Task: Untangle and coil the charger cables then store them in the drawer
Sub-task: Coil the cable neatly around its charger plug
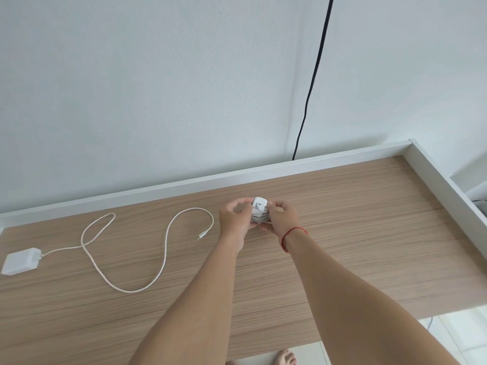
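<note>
A small white charger plug (pixel 259 208) with its white cable wound around it sits between both hands above the middle of the wooden table (pixel 369 233). My left hand (pixel 235 219) grips its left side; my right hand (pixel 282 219) grips its right side and underside. A second white charger block (pixel 21 260) lies at the table's left edge. Its long white cable (pixel 166 248) runs loose in loops across the table and ends in a connector (pixel 202 235) just left of my left hand. No drawer is in view.
A white raised rim (pixel 237 177) runs along the table's back and right sides. A black cord (pixel 313 77) hangs down the wall behind the table. A bare foot (pixel 284 357) shows on the tiled floor below the table's front edge.
</note>
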Demonstrator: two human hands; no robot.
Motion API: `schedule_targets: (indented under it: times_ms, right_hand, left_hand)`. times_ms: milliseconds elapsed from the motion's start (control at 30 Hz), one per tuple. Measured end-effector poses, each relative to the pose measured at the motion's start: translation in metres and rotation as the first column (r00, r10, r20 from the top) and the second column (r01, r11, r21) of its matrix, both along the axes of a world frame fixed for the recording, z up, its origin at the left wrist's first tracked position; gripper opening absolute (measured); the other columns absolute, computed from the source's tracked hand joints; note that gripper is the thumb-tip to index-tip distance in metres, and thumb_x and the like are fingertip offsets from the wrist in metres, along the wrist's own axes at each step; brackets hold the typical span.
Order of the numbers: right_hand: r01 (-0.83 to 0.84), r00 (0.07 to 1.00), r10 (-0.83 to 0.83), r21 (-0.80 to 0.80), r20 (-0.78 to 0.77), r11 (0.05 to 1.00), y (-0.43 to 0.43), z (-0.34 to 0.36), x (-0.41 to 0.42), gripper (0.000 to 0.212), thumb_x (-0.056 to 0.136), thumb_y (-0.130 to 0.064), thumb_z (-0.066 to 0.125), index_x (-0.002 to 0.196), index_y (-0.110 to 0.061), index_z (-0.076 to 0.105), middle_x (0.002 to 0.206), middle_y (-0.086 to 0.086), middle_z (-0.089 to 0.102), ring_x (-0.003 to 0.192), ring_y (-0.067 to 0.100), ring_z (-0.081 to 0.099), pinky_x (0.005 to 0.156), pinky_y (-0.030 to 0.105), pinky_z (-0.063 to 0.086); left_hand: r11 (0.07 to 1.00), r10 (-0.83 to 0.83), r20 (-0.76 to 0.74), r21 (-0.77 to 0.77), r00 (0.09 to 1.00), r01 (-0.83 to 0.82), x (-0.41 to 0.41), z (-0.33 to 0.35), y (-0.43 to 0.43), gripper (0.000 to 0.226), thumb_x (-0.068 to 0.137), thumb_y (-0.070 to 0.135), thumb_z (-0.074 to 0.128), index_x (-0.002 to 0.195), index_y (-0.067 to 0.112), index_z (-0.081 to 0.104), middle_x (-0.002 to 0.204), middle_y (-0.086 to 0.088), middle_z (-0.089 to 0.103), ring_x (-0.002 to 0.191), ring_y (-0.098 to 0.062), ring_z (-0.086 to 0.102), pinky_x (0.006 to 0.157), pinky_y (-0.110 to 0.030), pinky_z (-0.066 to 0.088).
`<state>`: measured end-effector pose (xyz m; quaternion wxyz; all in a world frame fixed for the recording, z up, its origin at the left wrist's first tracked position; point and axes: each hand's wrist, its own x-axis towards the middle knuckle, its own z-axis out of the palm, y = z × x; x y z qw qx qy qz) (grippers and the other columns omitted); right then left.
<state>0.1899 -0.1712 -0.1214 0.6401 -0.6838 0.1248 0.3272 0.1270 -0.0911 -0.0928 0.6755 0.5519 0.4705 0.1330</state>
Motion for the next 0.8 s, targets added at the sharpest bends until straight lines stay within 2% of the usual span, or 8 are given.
schedule_targets:
  times_ms: [200, 333, 500, 600, 800]
  right_hand:
    - [-0.01, 0.999, 0.011, 0.019, -0.038, 1.0, 0.001, -0.002, 0.003, 0.01, 0.096, -0.022, 0.054, 0.096, -0.013, 0.054, 0.106, 0.016, 0.065, 0.081, 0.026, 0.067, 0.055, 0.03, 0.056]
    - [-0.051, 0.997, 0.054, 0.07, -0.052, 0.996, -0.006, -0.001, 0.005, 0.011, 0.096, -0.018, 0.053, 0.096, -0.008, 0.058, 0.098, 0.014, 0.066, 0.079, 0.025, 0.066, 0.055, 0.027, 0.057]
    - [-0.144, 0.989, 0.143, 0.074, 0.018, 0.987, -0.014, -0.008, 0.008, 0.029, 0.099, -0.01, 0.042, 0.115, -0.001, 0.065, 0.112, 0.021, 0.067, 0.093, 0.03, 0.067, 0.077, 0.036, 0.06]
    - [-0.12, 0.993, 0.118, 0.106, 0.02, 0.987, -0.017, -0.013, 0.007, 0.031, 0.098, -0.007, 0.04, 0.115, -0.002, 0.066, 0.113, 0.021, 0.068, 0.098, 0.031, 0.067, 0.078, 0.036, 0.059]
    - [-0.102, 0.995, 0.104, 0.116, -0.008, 0.988, -0.015, -0.014, 0.009, 0.031, 0.099, -0.005, 0.04, 0.118, 0.0, 0.064, 0.115, 0.023, 0.065, 0.091, 0.026, 0.064, 0.072, 0.032, 0.059]
  left_hand:
    - [0.999, -0.017, 0.018, -0.034, 1.0, 0.017, -0.001, -0.006, -0.002, 0.025, 0.09, 0.002, 0.053, 0.097, 0.014, 0.074, 0.089, -0.003, 0.07, 0.076, -0.009, 0.067, 0.058, -0.021, 0.058]
    - [0.996, -0.05, 0.032, -0.078, 0.998, 0.052, -0.001, -0.008, -0.001, 0.028, 0.092, 0.002, 0.052, 0.107, 0.01, 0.073, 0.093, -0.004, 0.071, 0.078, -0.009, 0.068, 0.065, -0.024, 0.06]
    - [0.976, -0.171, 0.031, -0.13, 0.985, 0.174, 0.001, -0.008, 0.002, 0.03, 0.09, 0.002, 0.054, 0.112, 0.013, 0.072, 0.106, -0.006, 0.071, 0.089, -0.011, 0.069, 0.078, -0.03, 0.06]
    - [0.973, -0.202, 0.032, -0.111, 0.979, 0.204, 0.004, -0.007, -0.001, 0.028, 0.088, 0.003, 0.058, 0.109, 0.017, 0.072, 0.105, -0.006, 0.071, 0.086, -0.011, 0.069, 0.069, -0.023, 0.058]
    - [0.981, -0.161, 0.063, -0.101, 0.985, 0.167, 0.002, -0.011, -0.006, 0.033, 0.086, -0.003, 0.058, 0.111, 0.012, 0.072, 0.1, -0.005, 0.072, 0.089, -0.016, 0.07, 0.059, -0.018, 0.056]
